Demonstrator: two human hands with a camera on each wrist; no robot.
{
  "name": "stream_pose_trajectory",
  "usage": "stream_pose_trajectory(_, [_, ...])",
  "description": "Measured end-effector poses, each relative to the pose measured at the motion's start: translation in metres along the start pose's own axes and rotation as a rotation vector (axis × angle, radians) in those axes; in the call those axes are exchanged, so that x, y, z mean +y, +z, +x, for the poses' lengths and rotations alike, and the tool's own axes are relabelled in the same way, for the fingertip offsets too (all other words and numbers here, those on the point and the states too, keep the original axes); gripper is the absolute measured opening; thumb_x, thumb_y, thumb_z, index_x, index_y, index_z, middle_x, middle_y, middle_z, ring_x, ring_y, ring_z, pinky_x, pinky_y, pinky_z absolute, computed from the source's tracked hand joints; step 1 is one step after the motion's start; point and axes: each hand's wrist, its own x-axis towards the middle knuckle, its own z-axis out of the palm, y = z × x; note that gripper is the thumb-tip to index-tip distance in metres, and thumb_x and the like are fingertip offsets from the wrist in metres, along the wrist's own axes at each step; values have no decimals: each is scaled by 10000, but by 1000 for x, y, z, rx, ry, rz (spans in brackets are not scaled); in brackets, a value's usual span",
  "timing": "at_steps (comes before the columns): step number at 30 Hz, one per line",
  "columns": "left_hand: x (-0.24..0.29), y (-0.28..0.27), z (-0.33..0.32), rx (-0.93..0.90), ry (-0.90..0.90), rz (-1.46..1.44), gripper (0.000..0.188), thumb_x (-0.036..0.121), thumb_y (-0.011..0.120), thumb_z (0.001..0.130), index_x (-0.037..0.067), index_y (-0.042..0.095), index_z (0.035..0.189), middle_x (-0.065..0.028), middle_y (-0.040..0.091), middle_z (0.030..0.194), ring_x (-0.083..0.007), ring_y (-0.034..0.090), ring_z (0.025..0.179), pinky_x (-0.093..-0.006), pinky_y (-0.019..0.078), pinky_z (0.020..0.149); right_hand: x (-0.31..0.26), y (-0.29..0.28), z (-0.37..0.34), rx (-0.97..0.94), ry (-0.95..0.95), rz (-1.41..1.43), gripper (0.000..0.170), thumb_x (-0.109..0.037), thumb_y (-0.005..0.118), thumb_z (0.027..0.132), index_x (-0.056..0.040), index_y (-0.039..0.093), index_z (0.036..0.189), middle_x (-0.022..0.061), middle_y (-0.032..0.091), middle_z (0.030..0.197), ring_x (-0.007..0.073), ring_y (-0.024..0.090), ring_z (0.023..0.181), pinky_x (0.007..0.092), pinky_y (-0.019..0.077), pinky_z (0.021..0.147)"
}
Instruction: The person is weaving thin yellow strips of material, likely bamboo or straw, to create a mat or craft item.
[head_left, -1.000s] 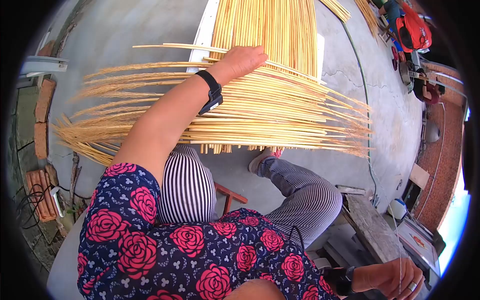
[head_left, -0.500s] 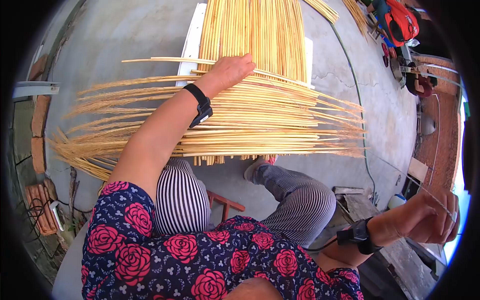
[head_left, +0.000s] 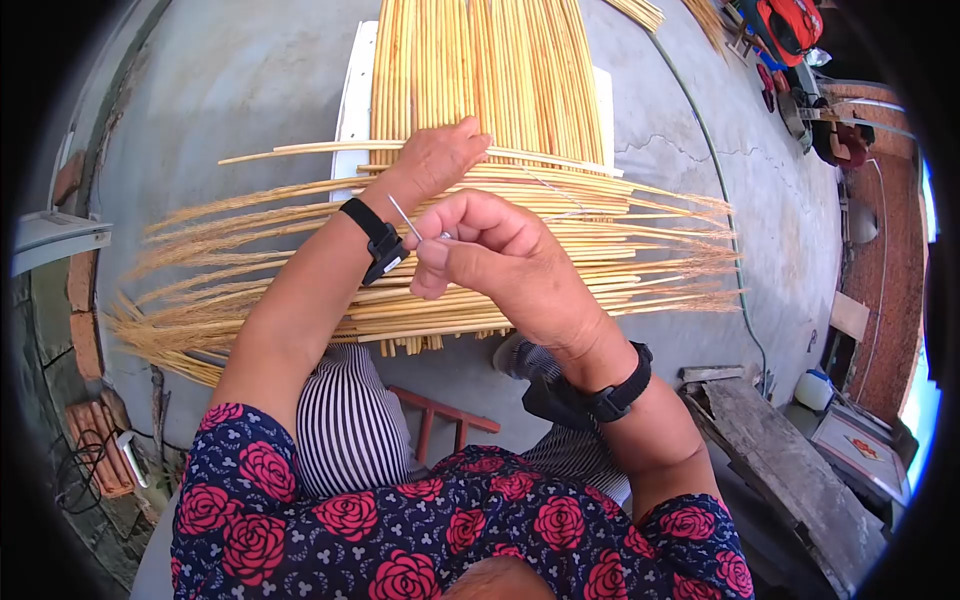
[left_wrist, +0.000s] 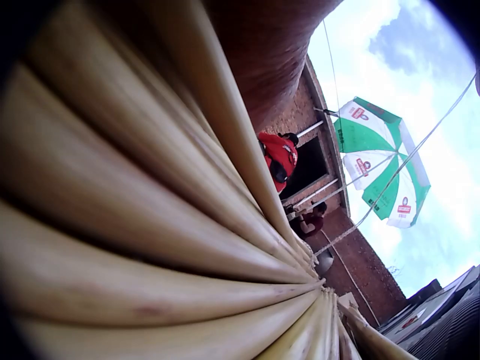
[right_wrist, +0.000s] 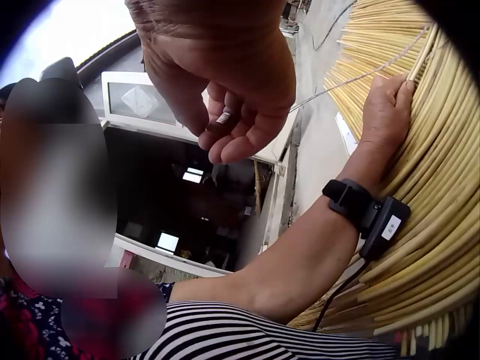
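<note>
Head view: my left hand (head_left: 435, 162) is gripping stalks (head_left: 600, 258) lying crosswise before me; to its right, my right hand (head_left: 500, 255) is pinching a cord (right_wrist: 360, 76), probably best drawn taut while the stalks are lying close together.

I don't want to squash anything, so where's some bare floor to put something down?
Bare grey concrete floor lies left of the flat white board; another patch, between the thin dark green hose and reddish brick wall. It's crowded around the left hand, on long golden feathery-tipped stalks.
</note>
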Motion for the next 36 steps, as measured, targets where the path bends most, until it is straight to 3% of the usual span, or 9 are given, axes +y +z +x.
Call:
stream_pose_trajectory(1, [1,0,0,-20,-18,5,140,216,530,858,119,582,945,-77,513,855,-257,600,751,-397,483,580,10,-3,2,1,57,-111,112,-137,538,902,-37,575,935,12,578,746,121,567,669,286,482,661])
stream_pose_trajectory(5, [4,-5,3,-3,-26,26,148,224,536,859,118,580,951,-74,515,847,-253,602,732,-392,484,570,49,-60,23,553,-138,-96,103,-162,525,918,-63,551,909,11,592,793,93,563,732,251,460,706])
stream_pose_trajectory(7, [6,-4,2,11,-14,25,149,227,542,858,118,576,954,-74,515,839,-254,602,725,-392,485,571,78,-106,34,777,-302,-504,101,-122,544,896,-21,537,886,54,576,794,151,561,733,289,452,687])
stream_pose_trajectory(9, [6,-6,3,-1,-13,30,151,230,549,857,119,573,957,-75,515,831,-254,603,722,-394,485,573,88,-125,36,851,-413,-1093,96,-112,558,875,-18,539,874,92,571,810,210,554,747,330,450,712])
stream_pose_trajectory(12, [8,-6,3,-2,-20,44,162,235,560,855,127,574,975,-72,515,823,-250,604,720,-391,487,573,109,-138,43,842,-389,-1021,97,-106,558,863,-11,540,864,121,563,826,257,545,760,355,447,727])
stream_pose_trajectory(15, [7,-5,5,15,-13,52,181,248,563,856,140,585,999,-68,517,823,-241,605,717,-387,489,572,126,-146,46,914,-137,-709,105,-112,552,866,-8,542,860,122,566,838,253,549,773,352,448,734])
stream_pose_trajectory(16, [8,-5,4,20,-8,48,189,254,564,856,145,590,1007,-66,518,823,-238,605,716,-386,490,572,128,-147,45,881,-155,-715,122,-159,531,911,-38,535,925,11,524,812,103,461,767,254,411,733])
stream_pose_trajectory(19, [10,-7,4,-1,-9,78,205,268,564,857,158,602,1025,-62,520,824,-228,607,722,-382,494,574,125,-149,45,885,-108,-494,130,-144,548,882,-16,550,909,96,584,852,181,548,786,321,448,749])
stream_pose_trajectory(36, [15,-9,6,-55,-36,124,223,290,557,867,162,608,1043,-71,532,836,-237,604,754,-381,501,586,130,-151,49,930,-131,-447,150,-155,579,864,-25,573,939,76,604,844,154,559,778,298,455,737])
